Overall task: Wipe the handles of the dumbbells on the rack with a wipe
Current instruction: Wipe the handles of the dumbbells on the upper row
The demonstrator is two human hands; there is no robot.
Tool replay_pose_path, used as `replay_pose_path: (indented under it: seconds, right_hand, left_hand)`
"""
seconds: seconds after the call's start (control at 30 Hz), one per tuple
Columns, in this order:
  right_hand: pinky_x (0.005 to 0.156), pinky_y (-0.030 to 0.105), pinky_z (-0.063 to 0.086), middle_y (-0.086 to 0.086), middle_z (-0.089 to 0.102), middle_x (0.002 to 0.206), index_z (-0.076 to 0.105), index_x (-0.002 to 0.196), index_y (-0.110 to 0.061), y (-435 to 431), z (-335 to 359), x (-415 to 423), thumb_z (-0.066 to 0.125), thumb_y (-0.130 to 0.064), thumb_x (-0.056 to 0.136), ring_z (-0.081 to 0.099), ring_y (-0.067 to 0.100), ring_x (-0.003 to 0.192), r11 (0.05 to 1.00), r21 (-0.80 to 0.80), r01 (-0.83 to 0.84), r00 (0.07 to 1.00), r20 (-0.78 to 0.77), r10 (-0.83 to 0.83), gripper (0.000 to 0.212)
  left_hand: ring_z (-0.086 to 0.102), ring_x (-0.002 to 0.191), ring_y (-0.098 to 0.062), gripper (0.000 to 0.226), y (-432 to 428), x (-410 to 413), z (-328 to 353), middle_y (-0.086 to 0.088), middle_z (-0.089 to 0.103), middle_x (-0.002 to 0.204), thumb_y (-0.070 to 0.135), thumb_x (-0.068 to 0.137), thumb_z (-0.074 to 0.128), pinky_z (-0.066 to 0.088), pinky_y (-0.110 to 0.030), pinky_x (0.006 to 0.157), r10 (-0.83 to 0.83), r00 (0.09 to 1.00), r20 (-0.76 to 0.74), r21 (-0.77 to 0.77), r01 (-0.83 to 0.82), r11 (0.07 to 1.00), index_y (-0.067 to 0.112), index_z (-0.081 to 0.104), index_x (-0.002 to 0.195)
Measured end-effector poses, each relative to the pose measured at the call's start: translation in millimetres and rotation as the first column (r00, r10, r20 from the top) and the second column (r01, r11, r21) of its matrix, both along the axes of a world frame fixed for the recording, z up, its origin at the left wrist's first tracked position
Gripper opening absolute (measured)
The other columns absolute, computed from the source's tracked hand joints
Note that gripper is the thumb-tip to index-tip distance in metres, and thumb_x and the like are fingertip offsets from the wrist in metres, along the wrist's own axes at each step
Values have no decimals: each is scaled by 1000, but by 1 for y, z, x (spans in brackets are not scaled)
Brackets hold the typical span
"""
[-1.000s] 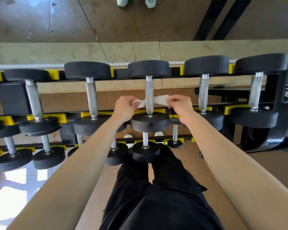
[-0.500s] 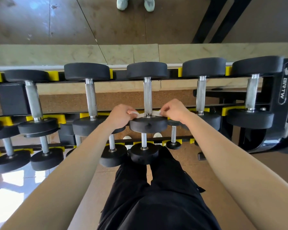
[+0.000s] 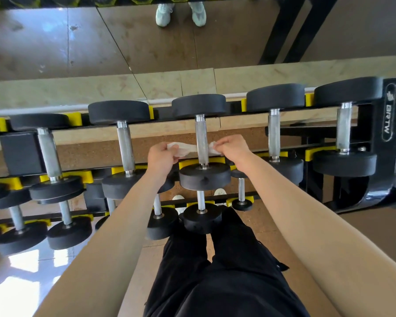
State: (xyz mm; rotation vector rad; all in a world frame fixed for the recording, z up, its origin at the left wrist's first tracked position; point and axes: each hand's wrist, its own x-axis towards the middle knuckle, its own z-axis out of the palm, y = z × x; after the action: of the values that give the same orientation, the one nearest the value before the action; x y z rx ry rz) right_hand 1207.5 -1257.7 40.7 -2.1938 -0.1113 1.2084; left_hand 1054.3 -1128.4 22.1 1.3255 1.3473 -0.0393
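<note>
Both hands pinch a white wipe [image 3: 185, 148] looped behind the dumbbell handle [image 3: 201, 139]. The left hand [image 3: 161, 157] holds one end. The right hand [image 3: 232, 148] holds the other.

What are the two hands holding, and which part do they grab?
A white wipe, passed behind a dumbbell handle. The left hand pinches its left end, the right hand its right end.

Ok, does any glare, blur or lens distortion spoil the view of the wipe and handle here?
Head view: glare whitens the floor at lower left; the wide lens bows the rack; wipe, handle, left hand and right hand are sharp and evenly lit.
</note>
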Motion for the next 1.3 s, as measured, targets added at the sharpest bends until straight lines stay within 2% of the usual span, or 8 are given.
replay_pose_path:
  seconds: [0.1, 0.23, 0.37, 0.47, 0.7, 0.87, 1.03, 1.3]
  right_hand:
    - [100, 32, 47, 5, 69, 120, 74, 108, -11, 2, -2, 5, 69, -11, 91, 60, 17, 108, 989, 32, 147, 989, -15, -147, 18]
    - [81, 23, 46, 3, 69, 115, 75, 110, -12, 1, 2, 24, 66, -9, 93, 59, 13, 93, 914, 100, 394, 919, -13, -395, 19]
    - [87, 29, 54, -4, 68, 101, 74, 109, -14, 26, 2, 13, 65, -10, 94, 62, 13, 95, 910, 137, 392, 920, -67, -386, 18]
    - [92, 31, 57, 5, 68, 120, 67, 121, -7, 38, -2, 15, 63, -5, 95, 66, 16, 98, 922, 93, 375, 923, -130, -362, 27]
    - [89, 30, 59, 12, 67, 118, 62, 114, -10, 30, 3, 45, 65, -9, 94, 71, 16, 96, 546, 76, 834, 508, -493, -706, 20]
    - [87, 30, 58, 10, 70, 116, 67, 116, -12, 41, -12, 17, 62, -3, 94, 70, 20, 100, 749, 106, 654, 710, -427, -560, 24]
    - [93, 35, 58, 8, 73, 113, 67, 124, -12, 18, -2, -1, 63, -8, 96, 72, 19, 100, 838, 191, 512, 840, -317, -441, 28]
    - [109, 42, 45, 12, 58, 139, 46, 146, -12, -73, 54, -25, 59, -29, 99, 55, 25, 131, 791, 505, 345, 890, -444, -104, 52]
  left_hand:
    - [64, 112, -20, 40, 0, 12, 1, -7, 61, 132, 12, 102, 56, 60, -27, 85, 114, 992, 62, -50, -111, 993, 6, 52, 141]
    - [67, 102, -15, 41, -14, 41, 3, -4, 63, 126, 11, 101, 57, 60, -29, 88, 154, 986, 64, -116, -146, 982, 9, 51, 142]
    - [69, 102, -16, 17, 1, 35, 10, -3, 67, 113, 13, 101, 58, 61, -30, 87, 357, 925, 132, -126, -342, 931, 14, 62, 117]
    - [73, 97, -16, 7, 10, 41, 14, -5, 69, 108, 14, 100, 60, 61, -30, 87, 466, 862, 200, -158, -441, 884, 20, 62, 98]
    - [73, 93, -15, 6, -2, 75, 20, -2, 74, 98, 19, 100, 61, 55, -36, 98, 507, 849, 152, -346, -435, 832, 17, 64, 104]
    - [76, 91, -13, 17, 6, 48, 32, -5, 72, 110, 15, 101, 57, 58, -31, 93, 639, 735, 230, -421, -516, 746, 16, 57, 118]
    - [71, 104, -18, 10, -8, 34, 51, -4, 69, 114, 17, 104, 52, 58, -31, 92, 460, 787, 411, -384, -308, 871, 23, 59, 107]
    - [72, 96, -18, 18, -67, 33, 69, -6, 73, 108, 22, 107, 46, 58, -25, 75, 180, 847, 501, -385, 32, 922, 17, 63, 113]
